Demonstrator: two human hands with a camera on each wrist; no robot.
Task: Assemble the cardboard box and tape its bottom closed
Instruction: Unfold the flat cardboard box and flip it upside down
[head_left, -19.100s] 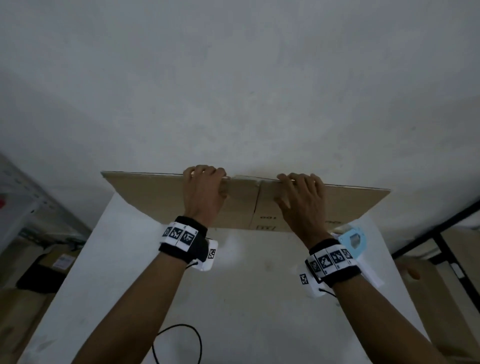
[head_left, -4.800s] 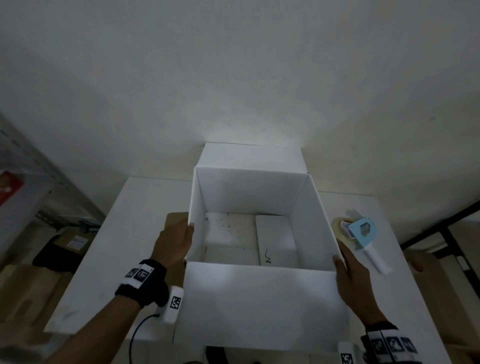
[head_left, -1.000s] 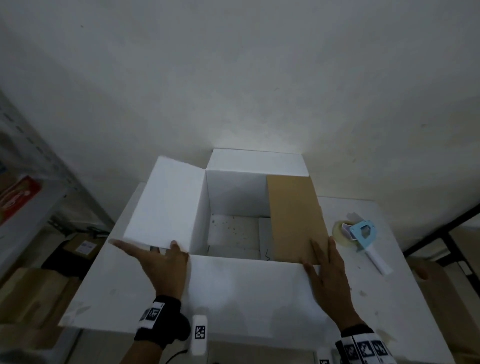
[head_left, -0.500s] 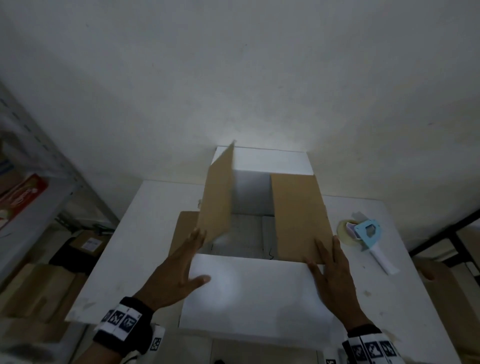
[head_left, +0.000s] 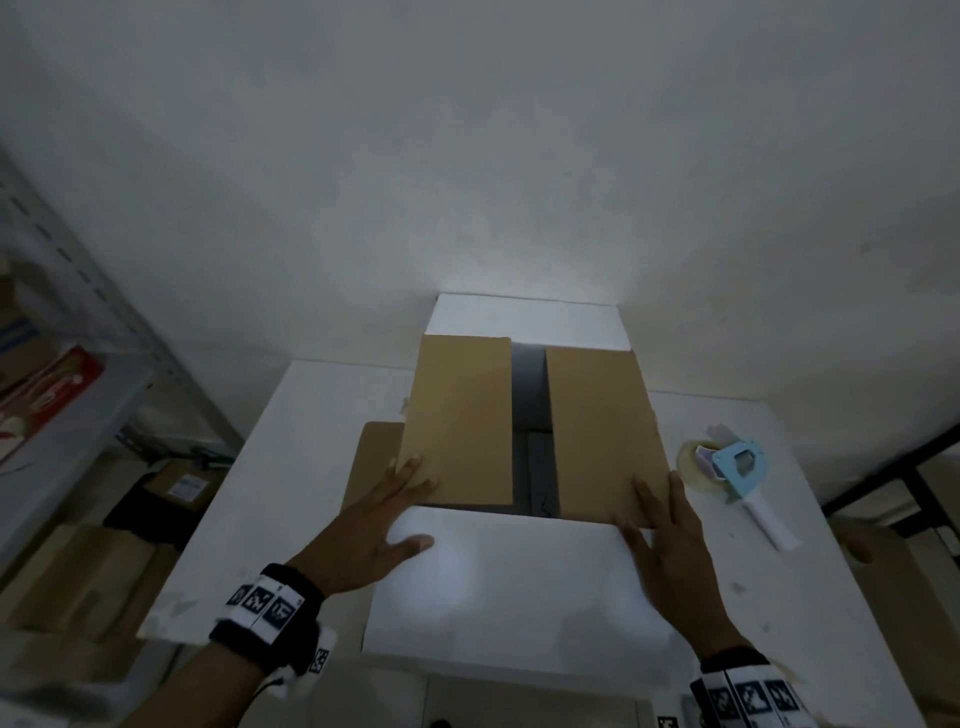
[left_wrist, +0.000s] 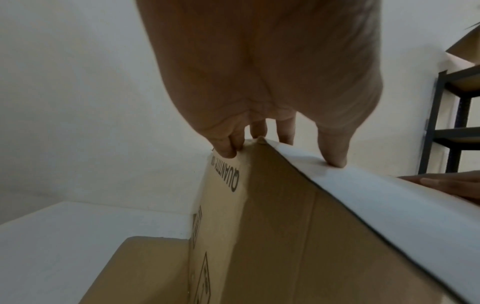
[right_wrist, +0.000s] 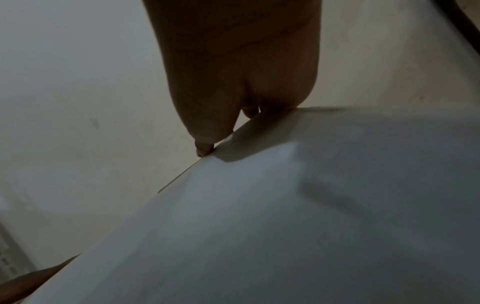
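Observation:
The cardboard box (head_left: 519, 587) stands on the white table (head_left: 291, 467), brown outside and white inside. Its two brown side flaps, left (head_left: 457, 421) and right (head_left: 602, 431), are folded inward with a dark gap between them. The near white flap slopes out toward me and the far white flap (head_left: 524, 322) stands up. My left hand (head_left: 410, 506) presses straight fingers on the left flap's near corner, thumb on the near flap (left_wrist: 389, 197). My right hand (head_left: 652, 512) lies flat on the right flap's near corner. In the right wrist view its fingertips (right_wrist: 205, 148) meet the white flap's edge.
A blue tape dispenser (head_left: 737, 467) lies on the table right of the box. A brown lower flap (head_left: 369, 462) sticks out on the table at the left. Metal shelving with a red packet (head_left: 47, 395) and floor boxes (head_left: 78, 587) stand left. A dark rack (left_wrist: 451, 131) stands right.
The left brown flap has swung from upright down over the opening, with my left hand following onto its near corner. My right hand has stayed on the right flap.

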